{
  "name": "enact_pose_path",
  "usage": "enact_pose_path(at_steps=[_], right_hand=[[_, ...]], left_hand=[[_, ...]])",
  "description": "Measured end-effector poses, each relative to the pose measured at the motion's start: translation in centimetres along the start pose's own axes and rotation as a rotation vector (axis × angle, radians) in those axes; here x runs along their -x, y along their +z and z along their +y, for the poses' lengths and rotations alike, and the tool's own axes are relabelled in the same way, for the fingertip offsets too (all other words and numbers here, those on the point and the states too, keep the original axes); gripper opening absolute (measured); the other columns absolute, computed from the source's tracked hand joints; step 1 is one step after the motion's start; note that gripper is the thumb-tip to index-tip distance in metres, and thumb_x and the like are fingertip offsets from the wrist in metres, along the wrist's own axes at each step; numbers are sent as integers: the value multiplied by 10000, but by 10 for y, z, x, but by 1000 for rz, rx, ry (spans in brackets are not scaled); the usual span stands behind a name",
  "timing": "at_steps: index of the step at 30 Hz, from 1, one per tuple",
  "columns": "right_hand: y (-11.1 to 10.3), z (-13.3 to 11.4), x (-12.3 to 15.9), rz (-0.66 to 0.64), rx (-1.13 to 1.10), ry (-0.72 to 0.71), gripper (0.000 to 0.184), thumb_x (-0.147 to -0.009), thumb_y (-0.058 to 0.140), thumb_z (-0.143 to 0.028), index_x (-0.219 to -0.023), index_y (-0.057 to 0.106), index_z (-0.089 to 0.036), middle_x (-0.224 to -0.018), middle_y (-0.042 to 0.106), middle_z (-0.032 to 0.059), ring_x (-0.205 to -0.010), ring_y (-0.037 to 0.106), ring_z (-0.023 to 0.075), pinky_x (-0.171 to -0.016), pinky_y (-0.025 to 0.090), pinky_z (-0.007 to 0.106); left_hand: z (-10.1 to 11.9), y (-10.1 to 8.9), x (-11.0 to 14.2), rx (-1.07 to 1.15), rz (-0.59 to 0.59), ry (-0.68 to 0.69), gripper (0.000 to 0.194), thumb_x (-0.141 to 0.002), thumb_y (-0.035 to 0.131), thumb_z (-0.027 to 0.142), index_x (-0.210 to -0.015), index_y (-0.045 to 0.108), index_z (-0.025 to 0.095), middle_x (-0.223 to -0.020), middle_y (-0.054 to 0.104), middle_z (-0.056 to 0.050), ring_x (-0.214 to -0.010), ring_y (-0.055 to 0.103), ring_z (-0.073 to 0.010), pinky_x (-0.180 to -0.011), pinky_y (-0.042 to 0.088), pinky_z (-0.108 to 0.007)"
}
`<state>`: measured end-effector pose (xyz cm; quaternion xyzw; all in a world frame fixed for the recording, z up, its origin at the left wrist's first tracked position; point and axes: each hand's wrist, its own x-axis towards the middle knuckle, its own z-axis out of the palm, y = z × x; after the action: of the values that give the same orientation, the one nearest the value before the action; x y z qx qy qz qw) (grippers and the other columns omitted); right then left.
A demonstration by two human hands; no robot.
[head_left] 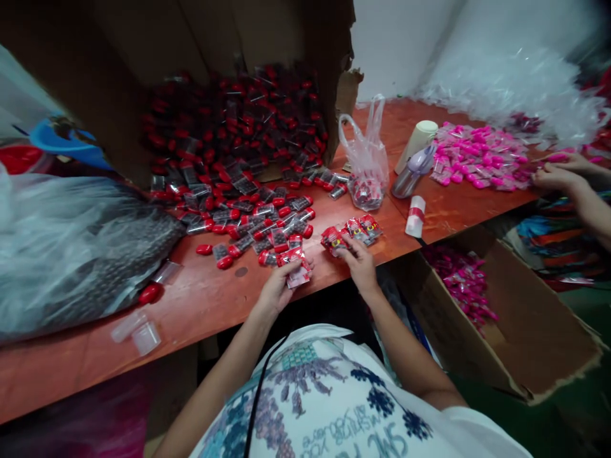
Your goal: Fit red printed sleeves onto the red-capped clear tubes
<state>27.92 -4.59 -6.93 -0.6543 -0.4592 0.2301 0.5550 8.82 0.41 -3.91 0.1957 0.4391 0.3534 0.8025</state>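
Shadow inside the cardboard carton [330,32] obscures the rearmost red-capped, clear-walled containers [238,137]. Left hand [277,287]: fingers grasp a glossy red printed packet [299,275] near the front edge of the counter [210,312], lettering too small to read. Right hand [361,266]: fingers partly cover a row of crinkled red sachets [357,228] on the counter; whether they grip one cannot be told.

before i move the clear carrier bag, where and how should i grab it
Probably by both loop handles, from above, with the nearer right hand once it's free: the handles stand upright over the clear carrier bag, whose loaded bottom rests on the table.
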Motion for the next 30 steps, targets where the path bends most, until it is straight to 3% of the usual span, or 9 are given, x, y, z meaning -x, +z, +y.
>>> enact_pose_path(at_steps=[4,9,13,18,23,30], right_hand=[[-4,-4,-7,64,271,-129,362,-795,633,-336,-1149,637,-255,-1256,512,96,-1208,423,271,-1044,310,462],[38,-31,26,-249,87,-128,277,-801,630,-302,-1073,633,-246,-1029,622,58,-930,585,201,-854,476,339],[58,-33,37,-354,19,-108,293,-856,510,-194,-1130,598,-250,-1045,665,38,-965,615,191,-874,474,332],[60,-33,36,-485,127,-161,416,-873,465,-162,-1258,524,-306,-1161,655,20,-1036,618,207,-887,472,348],[66,-38,30,-545,143,-211,378,-904,454,-229,-1264,525,-319,-1151,657,18,-1025,619,208,-866,470,333],[66,-40,14,-620,163,-293,367,-903,489,-259,-1266,519,-306,-1091,658,40,-971,617,207,-831,464,320]], left_hand=[[4,-6,-1,62,18,-2,228,-673,671,78,-901,666,88,-907,713,-131,-776,683,-219,-709,576,-362],[-7,-6,3,71,49,82,231,-617,731,99,-842,677,102,-797,723,-77,-686,671,-168,-685,559,-293],[-15,-14,10,1,111,231,261,-563,775,126,-807,684,137,-771,726,-32,-688,677,-169,-713,543,-294],[-15,-30,18,-17,154,338,303,-550,798,144,-834,692,141,-819,734,-40,-723,687,-172,-744,536,-295],[-9,-36,22,25,225,217,351,-539,802,114,-865,677,152,-776,729,-25,-652,682,-163,-657,555,-282],[-5,-37,27,138,151,287,313,-559,779,73,-851,679,127,-855,733,-60,-758,691,-184,-758,562,-319]])
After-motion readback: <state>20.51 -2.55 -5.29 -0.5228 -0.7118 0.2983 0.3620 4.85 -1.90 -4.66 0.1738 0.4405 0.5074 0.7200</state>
